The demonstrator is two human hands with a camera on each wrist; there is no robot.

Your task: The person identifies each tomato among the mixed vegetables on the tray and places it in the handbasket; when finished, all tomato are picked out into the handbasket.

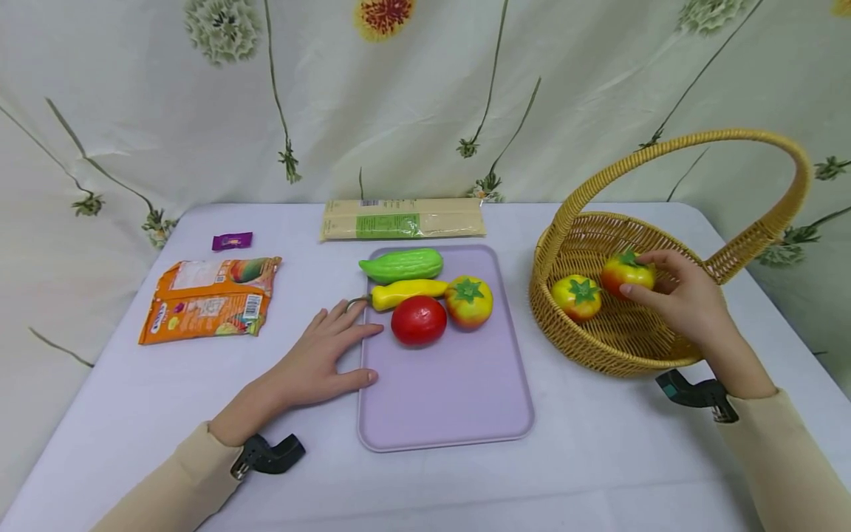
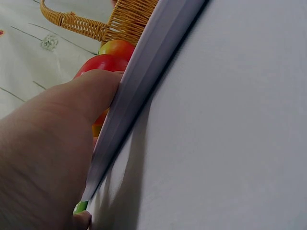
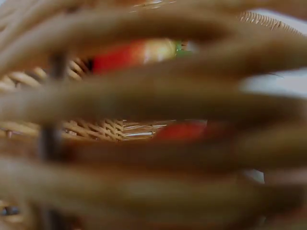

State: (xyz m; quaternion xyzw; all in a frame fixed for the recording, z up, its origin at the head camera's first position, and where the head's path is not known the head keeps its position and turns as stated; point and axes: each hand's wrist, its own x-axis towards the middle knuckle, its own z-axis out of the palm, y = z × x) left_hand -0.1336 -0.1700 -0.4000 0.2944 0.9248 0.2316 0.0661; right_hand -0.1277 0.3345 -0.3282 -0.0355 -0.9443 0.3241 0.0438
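Observation:
My right hand reaches into the wicker basket and grips a red-and-yellow tomato with a green leafy top, thumb below and fingers above. A second such tomato lies beside it on the left. Blurred wicker strands cover most of the right wrist view, with red and yellow showing through the gaps. Fingers spread, my left hand rests at the left edge of the lilac tray. From the left wrist, the thumb lies over the tray's rim.
On the tray lie a green bumpy gourd, a yellow pepper, a red tomato and a red-and-yellow tomato. Behind it is a flat beige packet. Far left are an orange bag and a purple wrapper. The basket's tall handle arches overhead.

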